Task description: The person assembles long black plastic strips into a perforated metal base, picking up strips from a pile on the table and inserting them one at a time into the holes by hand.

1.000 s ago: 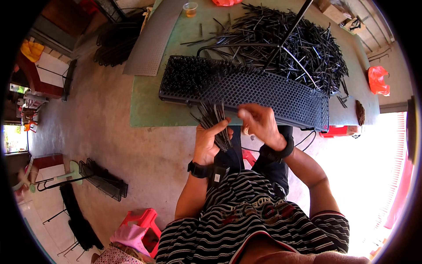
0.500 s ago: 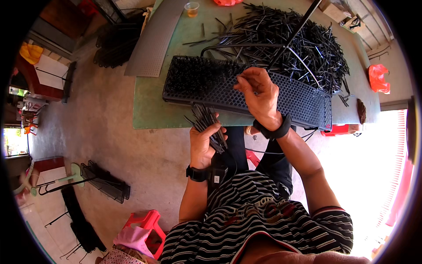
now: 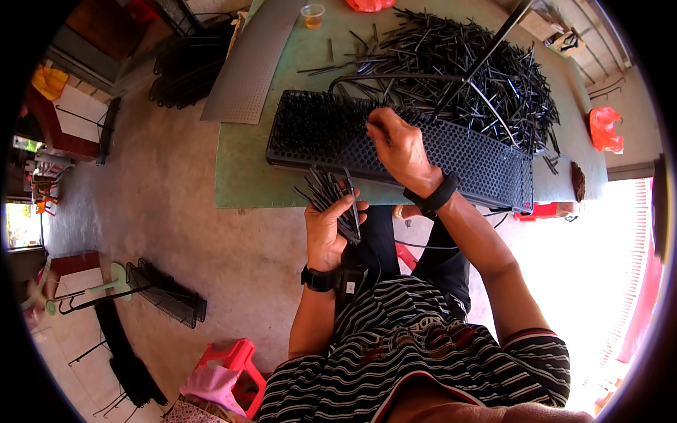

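A long black perforated panel (image 3: 483,158) lies along the table's near edge. Short black strips (image 3: 310,123) stand densely in its left part, while open holes show over the right part. My left hand (image 3: 326,229) is closed round a bundle of thin black strips (image 3: 326,192), just off the table's edge below the panel. Over the border between the filled and bare holes, my right hand (image 3: 402,151) has thumb and fingers pinched together. Whatever is between those fingertips is too small and hidden to make out.
Behind the panel is a big heap of loose black strips (image 3: 472,77) on the green table (image 3: 240,162). A black metal frame (image 3: 395,76) stretches across it. A grey perforated sheet (image 3: 250,70) and a cup (image 3: 312,15) sit at the far left. A red stool (image 3: 243,359) stands lower left.
My right hand has moved a little left and down toward the filled part, its fingertips now closer to the panel. My left hand still holds the bundle in nearly the same place.
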Demonstrator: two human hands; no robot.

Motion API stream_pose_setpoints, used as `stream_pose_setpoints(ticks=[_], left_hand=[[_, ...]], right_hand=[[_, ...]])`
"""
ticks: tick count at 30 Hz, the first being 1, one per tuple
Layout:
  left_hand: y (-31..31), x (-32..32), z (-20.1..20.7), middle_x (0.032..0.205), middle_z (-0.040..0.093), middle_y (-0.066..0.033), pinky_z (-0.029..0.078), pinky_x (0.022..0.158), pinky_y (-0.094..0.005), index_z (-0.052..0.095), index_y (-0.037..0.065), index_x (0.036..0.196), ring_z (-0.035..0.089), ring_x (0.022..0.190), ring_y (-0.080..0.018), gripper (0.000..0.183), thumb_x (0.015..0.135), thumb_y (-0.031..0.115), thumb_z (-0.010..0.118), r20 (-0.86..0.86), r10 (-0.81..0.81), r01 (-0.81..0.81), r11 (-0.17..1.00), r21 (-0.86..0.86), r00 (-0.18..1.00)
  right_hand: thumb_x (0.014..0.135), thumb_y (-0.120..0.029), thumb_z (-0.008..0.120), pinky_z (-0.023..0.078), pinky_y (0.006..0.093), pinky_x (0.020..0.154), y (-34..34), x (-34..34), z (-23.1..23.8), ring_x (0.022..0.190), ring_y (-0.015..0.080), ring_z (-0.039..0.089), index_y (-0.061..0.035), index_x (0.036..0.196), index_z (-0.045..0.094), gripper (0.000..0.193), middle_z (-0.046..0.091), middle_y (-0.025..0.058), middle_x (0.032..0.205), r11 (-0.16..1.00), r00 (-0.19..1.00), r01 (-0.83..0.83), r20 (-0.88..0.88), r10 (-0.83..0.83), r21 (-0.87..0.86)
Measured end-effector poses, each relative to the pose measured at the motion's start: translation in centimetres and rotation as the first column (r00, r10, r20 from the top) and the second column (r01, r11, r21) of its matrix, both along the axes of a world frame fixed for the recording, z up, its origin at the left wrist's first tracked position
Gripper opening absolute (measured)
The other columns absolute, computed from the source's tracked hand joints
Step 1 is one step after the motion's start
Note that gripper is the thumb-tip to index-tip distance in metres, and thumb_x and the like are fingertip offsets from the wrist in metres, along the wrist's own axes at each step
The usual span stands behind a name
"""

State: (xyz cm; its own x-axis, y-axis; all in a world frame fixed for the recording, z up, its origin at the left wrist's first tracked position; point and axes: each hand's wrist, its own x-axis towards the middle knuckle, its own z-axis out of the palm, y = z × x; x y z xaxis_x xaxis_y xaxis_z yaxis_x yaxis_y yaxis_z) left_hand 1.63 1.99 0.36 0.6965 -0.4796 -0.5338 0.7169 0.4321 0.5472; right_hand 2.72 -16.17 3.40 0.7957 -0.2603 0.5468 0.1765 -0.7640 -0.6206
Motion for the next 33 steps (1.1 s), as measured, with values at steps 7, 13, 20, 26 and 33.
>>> stream_pose_setpoints(ticks=[7,13,20,26,33], left_hand=[[-0.2,0.0,0.0,0.089,0.064,-0.0151,0.057,0.054,-0.0360,0.058,0.004,0.098,0.066,0.069,-0.0265,0.021,0.078,-0.003,0.062,0.039,-0.022,0.024,0.998,-0.050,0.999],[-0.9,-0.3,0.0,0.089,0.064,-0.0156,0.057,0.055,-0.0359,0.058,0.002,0.099,0.066,0.069,-0.0266,0.022,0.078,-0.003,0.062,0.046,-0.056,0.060,0.995,-0.084,0.997],[-0.5,-0.2,-0.8,0.088,0.064,-0.0142,0.056,0.055,-0.0360,0.059,0.000,0.100,0.065,0.067,-0.0255,0.024,0.076,-0.005,0.062,0.031,-0.007,0.007,1.000,-0.010,1.000],[-0.3,0.0,-0.6,0.085,0.063,-0.0111,0.055,0.054,-0.0350,0.060,0.000,0.099,0.065,0.065,-0.0243,0.023,0.076,-0.006,0.060,0.054,0.008,-0.008,1.000,0.000,0.998],[-0.2,-0.1,-0.2,0.083,0.063,-0.0099,0.054,0.054,-0.0345,0.060,0.000,0.097,0.065,0.064,-0.0241,0.021,0.076,-0.004,0.062,-0.004,0.030,-0.030,0.999,0.027,1.000]], right_hand=[[0.077,-0.014,0.063,0.046,0.0392,0.052,0.3,0.2,1.4,0.062,0.0343,0.059,-0.0022,0.081,0.062,0.012,0.060,0.0137,0.070,0.975,0.983,0.129,-0.107,-0.150,-0.181],[0.078,-0.010,0.065,0.047,0.0240,0.052,0.5,-2.0,1.9,0.057,0.0108,0.060,0.0043,0.084,0.064,0.016,0.064,0.0084,0.066,0.866,0.767,0.007,-0.558,0.316,0.500],[0.083,-0.002,0.057,0.050,0.0263,0.052,0.6,-0.7,2.7,0.062,0.0180,0.066,0.0041,0.097,0.053,0.016,0.064,0.0134,0.072,0.903,0.997,0.063,-0.067,-0.038,0.425],[0.084,0.000,0.054,0.051,0.0302,0.055,0.4,0.1,1.4,0.067,0.0242,0.066,0.0022,0.098,0.048,0.015,0.062,0.0180,0.077,0.954,0.999,-0.005,-0.032,0.015,0.299],[0.083,0.000,0.055,0.050,0.0322,0.055,0.5,0.4,1.2,0.067,0.0268,0.066,0.0019,0.095,0.048,0.014,0.061,0.0181,0.076,0.961,0.999,-0.013,-0.028,0.022,0.277]])
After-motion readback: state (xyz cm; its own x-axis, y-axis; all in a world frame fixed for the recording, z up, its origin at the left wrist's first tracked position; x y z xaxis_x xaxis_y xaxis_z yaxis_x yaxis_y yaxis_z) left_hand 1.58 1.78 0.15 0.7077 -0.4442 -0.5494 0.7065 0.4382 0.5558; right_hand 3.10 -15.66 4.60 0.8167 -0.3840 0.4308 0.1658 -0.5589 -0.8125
